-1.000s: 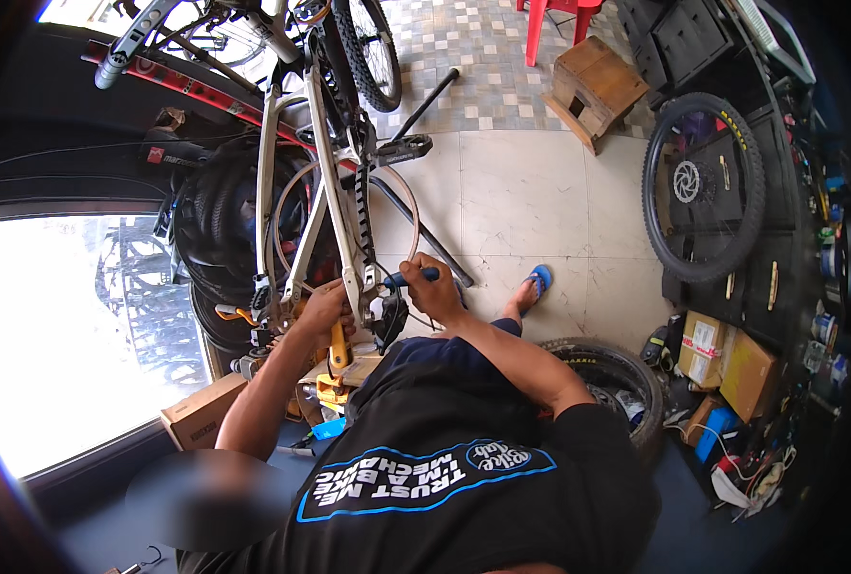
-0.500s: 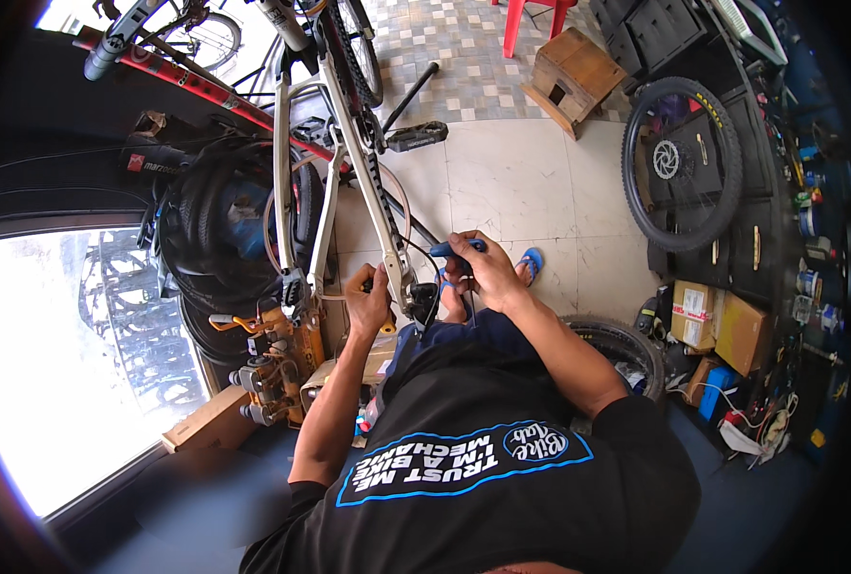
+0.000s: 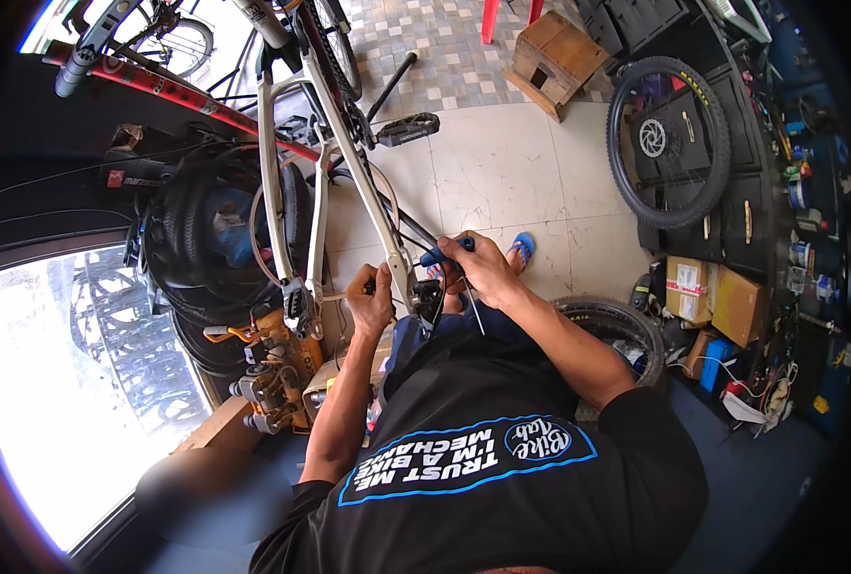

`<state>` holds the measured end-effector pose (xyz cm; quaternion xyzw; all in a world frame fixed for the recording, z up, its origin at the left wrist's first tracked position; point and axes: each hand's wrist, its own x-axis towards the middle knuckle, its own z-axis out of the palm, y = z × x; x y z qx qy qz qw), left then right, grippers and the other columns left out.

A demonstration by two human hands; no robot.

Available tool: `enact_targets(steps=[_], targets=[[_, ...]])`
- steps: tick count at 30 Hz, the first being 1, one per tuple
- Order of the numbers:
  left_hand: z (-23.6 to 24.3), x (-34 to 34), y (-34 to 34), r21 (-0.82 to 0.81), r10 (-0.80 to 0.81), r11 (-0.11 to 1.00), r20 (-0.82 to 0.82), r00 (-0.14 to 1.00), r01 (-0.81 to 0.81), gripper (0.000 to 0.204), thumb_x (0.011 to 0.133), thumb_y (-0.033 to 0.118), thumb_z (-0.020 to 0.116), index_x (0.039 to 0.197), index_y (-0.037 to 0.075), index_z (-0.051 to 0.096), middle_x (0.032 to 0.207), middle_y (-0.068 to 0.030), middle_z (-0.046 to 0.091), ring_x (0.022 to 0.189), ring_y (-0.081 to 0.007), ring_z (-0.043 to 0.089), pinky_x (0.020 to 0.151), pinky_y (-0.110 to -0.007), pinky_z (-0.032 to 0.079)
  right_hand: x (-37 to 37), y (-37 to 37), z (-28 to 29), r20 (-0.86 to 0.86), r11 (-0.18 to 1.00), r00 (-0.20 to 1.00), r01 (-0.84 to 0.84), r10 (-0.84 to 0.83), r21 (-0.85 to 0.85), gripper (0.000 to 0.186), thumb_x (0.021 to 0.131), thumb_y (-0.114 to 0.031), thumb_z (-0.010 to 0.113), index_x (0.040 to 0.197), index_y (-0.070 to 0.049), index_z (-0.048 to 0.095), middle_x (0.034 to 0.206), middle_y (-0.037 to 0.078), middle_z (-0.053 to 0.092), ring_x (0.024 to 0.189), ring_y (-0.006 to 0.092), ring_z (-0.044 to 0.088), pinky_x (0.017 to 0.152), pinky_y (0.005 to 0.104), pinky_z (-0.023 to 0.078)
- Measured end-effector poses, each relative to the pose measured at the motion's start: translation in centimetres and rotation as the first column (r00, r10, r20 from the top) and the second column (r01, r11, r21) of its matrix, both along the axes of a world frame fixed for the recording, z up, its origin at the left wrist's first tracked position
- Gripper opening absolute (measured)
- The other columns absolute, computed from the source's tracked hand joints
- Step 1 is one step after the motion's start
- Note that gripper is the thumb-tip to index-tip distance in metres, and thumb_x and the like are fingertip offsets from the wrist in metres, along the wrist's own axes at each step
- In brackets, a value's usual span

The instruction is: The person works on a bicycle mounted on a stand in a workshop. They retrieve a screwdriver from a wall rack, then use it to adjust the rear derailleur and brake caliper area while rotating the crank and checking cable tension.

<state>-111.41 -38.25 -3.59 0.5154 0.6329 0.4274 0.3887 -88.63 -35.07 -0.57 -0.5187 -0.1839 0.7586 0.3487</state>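
A white bike frame (image 3: pixel 347 143) hangs with its rear end toward me and no wheel between its rear dropouts. The black rear derailleur (image 3: pixel 426 300) sits at its right dropout, between my hands. My right hand (image 3: pixel 483 268) is closed around a blue-handled T-handle hex key (image 3: pixel 432 256), whose thin metal shaft points down toward my lap. On the other side of that dropout, my left hand (image 3: pixel 369 302) is closed beside the frame. A small dark end shows at its fingers, but I cannot make out what it holds. A black cable housing runs down near the derailleur.
A wheel with a disc rotor (image 3: pixel 669 142) leans against black drawers at right. Tyres (image 3: pixel 201 225) hang at left above an orange-yellow metal device (image 3: pixel 282 368). Another tyre (image 3: pixel 617 330) lies beside my right arm, near cardboard boxes (image 3: pixel 688 287). A wooden stool (image 3: pixel 559 62) stands ahead.
The view has shifted slightly, moving the scene left and up. My right hand has tilted the hex key, and its shaft now shows more clearly. My left hand stays closed by the dropout.
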Motion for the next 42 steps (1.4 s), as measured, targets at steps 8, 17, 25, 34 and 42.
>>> enact_targets(steps=[8, 17, 25, 34, 42], targets=[[-0.6, -0.7, -0.2, -0.054, -0.057, 0.997, -0.048, 0.997, 0.054, 0.037, 0.105, 0.02, 0.063, 0.075, 0.002, 0.053, 0.062, 0.001, 0.049, 0.059, -0.005, 0.042, 0.054, -0.027, 0.035, 0.5, 0.9, 1.4, -0.002, 0.979, 0.993, -0.117, 0.118, -0.169, 0.046, 0.098, -0.047, 0.07, 0.1, -0.002, 0.067, 0.073, 0.008, 0.069, 0.057, 0.0183, 0.068, 0.045, 0.0276, 0.053], [0.8, -1.1, 0.1, -0.03, -0.13, 0.991, -0.078, 0.988, 0.128, 0.04, 0.105, 0.026, 0.065, 0.076, 0.0, 0.055, 0.06, -0.0019, 0.047, 0.059, -0.0085, 0.041, 0.053, -0.031, 0.035, 1.4, 2.6, 4.9, 0.054, 0.892, 0.941, -0.296, 0.333, -0.341, 0.05, 0.101, -0.055, 0.062, 0.088, -0.007, 0.068, 0.068, 0.003, 0.067, 0.058, 0.015, 0.067, 0.046, 0.027, 0.046], [1.3, -0.8, 0.3, -0.034, -0.119, 0.992, -0.029, 0.992, 0.118, 0.038, 0.103, 0.021, 0.069, 0.076, -0.002, 0.056, 0.059, -0.0093, 0.044, 0.058, -0.0136, 0.038, 0.053, -0.035, 0.035, 1.5, 4.2, 4.0, -0.051, 0.794, 0.938, -0.317, 0.342, -0.518, 0.045, 0.104, -0.05, 0.06, 0.083, -0.01, 0.06, 0.058, 0.001, 0.055, 0.045, 0.0097, 0.051, 0.037, 0.0219, 0.033], [1.8, -1.2, 0.6, -0.016, -0.165, 0.986, 0.05, 0.985, 0.166, 0.042, 0.103, 0.023, 0.069, 0.073, -0.001, 0.052, 0.061, -0.0077, 0.035, 0.06, -0.0125, 0.033, 0.052, -0.036, 0.032, 0.2, 3.3, 5.4, 0.046, 0.835, 0.949, -0.251, 0.313, -0.49, 0.051, 0.104, -0.052, 0.06, 0.083, -0.006, 0.058, 0.056, -0.003, 0.044, 0.042, 0.0068, 0.039, 0.036, 0.022, 0.028], [1.0, -1.2, 0.4, -0.049, -0.157, 0.986, 0.041, 0.987, 0.159, 0.038, 0.098, 0.027, 0.072, 0.077, 0.001, 0.055, 0.066, -0.0183, 0.051, 0.061, -0.0394, 0.052, 0.057, -0.045, 0.04, -0.3, 3.7, 6.2, 0.002, 0.747, 0.979, -0.155, 0.204, -0.646, 0.048, 0.104, -0.054, 0.058, 0.091, -0.008, 0.054, 0.053, -0.006, 0.037, 0.04, 0.0063, 0.033, 0.036, 0.0235, 0.023]])
